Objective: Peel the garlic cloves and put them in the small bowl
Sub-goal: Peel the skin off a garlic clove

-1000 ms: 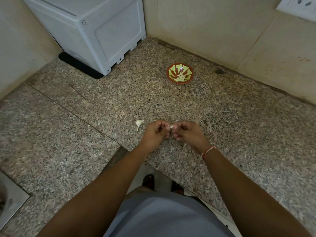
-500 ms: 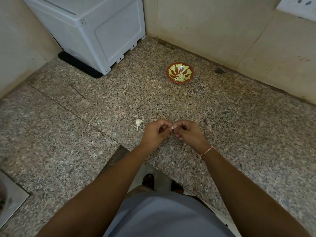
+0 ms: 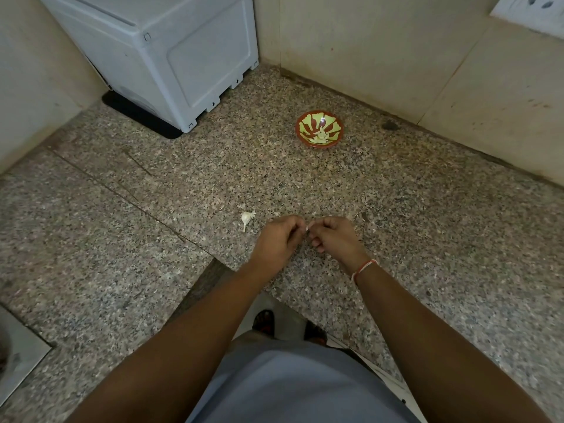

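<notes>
My left hand [image 3: 279,239] and my right hand [image 3: 334,239] meet fingertip to fingertip above the granite counter [image 3: 427,215], both pinching a small garlic clove [image 3: 307,228] of which only a pale sliver shows. A white scrap of garlic with a stalk [image 3: 246,218] lies on the counter just left of my left hand. The small red bowl [image 3: 319,128] with a yellow-green pattern stands further back, with several pale cloves inside.
A white appliance [image 3: 171,56] on a black mat fills the back left corner. Tiled walls close the counter behind and at the left. A steel sink edge [image 3: 18,358] shows at the lower left. Small skin flakes dot the counter near my hands.
My hands stay together on the clove; the fingers have shifted slightly and less of the clove shows between them.
</notes>
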